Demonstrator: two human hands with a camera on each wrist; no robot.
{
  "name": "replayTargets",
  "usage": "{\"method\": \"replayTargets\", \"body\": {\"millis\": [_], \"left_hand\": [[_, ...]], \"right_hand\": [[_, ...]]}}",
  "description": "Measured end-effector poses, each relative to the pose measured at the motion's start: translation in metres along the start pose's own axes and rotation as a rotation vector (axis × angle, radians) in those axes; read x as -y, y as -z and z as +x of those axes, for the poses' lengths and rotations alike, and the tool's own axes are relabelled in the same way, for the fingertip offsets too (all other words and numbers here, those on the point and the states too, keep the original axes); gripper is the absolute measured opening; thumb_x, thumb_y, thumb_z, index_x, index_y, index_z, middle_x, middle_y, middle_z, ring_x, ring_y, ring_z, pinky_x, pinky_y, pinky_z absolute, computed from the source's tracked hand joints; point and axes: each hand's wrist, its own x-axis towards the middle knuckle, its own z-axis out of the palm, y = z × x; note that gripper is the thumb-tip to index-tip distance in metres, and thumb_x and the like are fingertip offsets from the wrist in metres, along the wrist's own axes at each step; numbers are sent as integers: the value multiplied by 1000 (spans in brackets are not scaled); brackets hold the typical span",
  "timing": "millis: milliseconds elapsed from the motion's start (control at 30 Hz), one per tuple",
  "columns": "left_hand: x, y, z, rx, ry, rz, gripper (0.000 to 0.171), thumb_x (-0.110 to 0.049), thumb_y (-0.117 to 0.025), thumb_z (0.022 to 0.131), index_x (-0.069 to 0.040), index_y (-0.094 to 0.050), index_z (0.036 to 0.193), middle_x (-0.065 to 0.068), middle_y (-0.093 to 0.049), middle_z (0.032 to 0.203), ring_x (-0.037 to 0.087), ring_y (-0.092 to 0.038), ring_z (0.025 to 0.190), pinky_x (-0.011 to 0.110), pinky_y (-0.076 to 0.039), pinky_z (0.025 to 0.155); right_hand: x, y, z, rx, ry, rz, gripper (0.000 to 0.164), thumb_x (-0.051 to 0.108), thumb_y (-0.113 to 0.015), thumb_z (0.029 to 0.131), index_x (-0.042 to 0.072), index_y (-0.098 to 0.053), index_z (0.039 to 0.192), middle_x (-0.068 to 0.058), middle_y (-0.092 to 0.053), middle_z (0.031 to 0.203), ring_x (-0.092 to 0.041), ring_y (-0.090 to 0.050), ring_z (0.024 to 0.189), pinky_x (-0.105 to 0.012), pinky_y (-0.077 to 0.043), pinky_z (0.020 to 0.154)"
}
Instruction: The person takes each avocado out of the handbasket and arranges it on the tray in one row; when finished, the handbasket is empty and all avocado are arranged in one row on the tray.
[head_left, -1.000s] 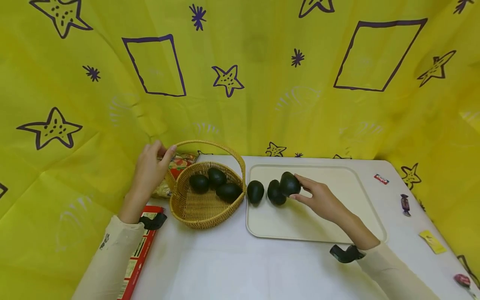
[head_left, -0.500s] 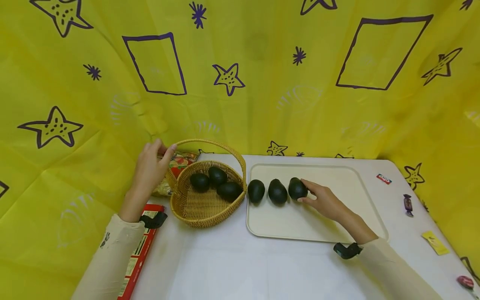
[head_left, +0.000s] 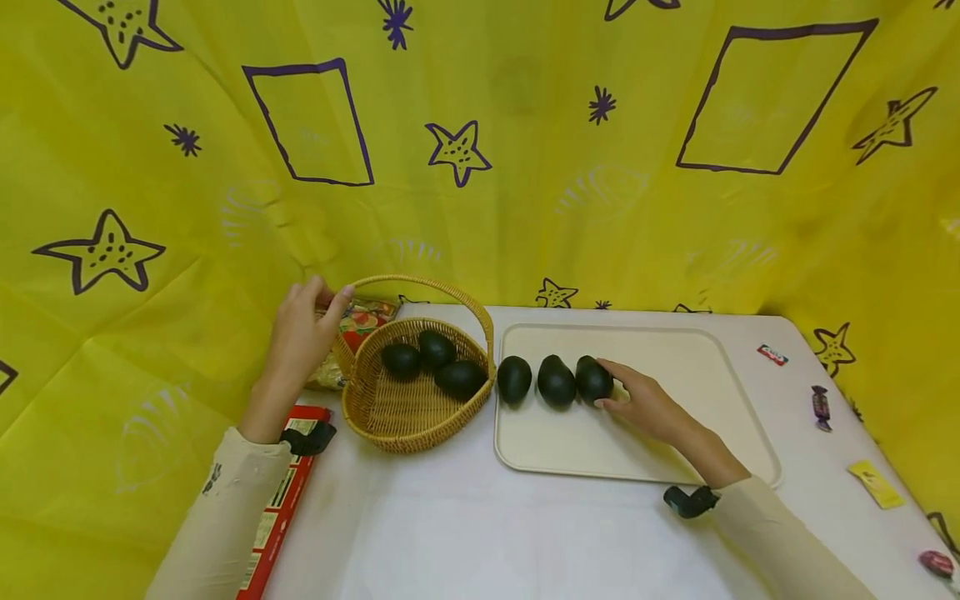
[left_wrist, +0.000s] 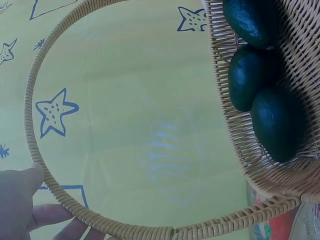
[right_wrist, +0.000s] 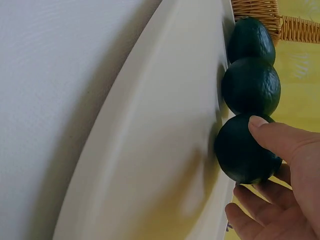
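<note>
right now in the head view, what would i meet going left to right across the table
Left hand, basket, first avocado beyond it, second avocado, held avocado, right hand, red-and-white wrapper, purple candy, yellow packet, red candy.

No text is legible; labels on the red box are too small

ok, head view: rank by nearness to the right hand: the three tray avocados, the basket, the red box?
1. Right avocado: pinched in the right hand.
2. Middle avocado: next one to the left.
3. Left avocado: near the tray's left edge.
4. Basket: left of the tray.
5. Red box: far left, past the basket.
</note>
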Motion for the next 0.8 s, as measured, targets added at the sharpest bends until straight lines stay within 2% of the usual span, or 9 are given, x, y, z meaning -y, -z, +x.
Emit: {"method": "replayTargets", "body": {"millis": [600, 800], "left_hand": [[2, 1, 0, -5, -4, 13, 47, -48, -53, 110, -2, -58, 99, 21, -59, 103, 37, -55, 96, 50, -43, 82], [3, 0, 1, -5, -9, 11, 47, -48, -53, 110, -3, -58, 99, 21, -59, 103, 36, -55, 96, 50, -44, 83]], "right_hand": [[6, 8, -1, 19, -37, -43, 87, 32, -79, 97, -3, -32, 162, -32, -37, 162, -56, -34, 149, -70, -28, 119], [23, 15, 5, -14, 12, -79, 82, 36, -77, 99, 0, -37, 161, -29, -41, 162, -52, -37, 149, -68, -31, 118]]}}
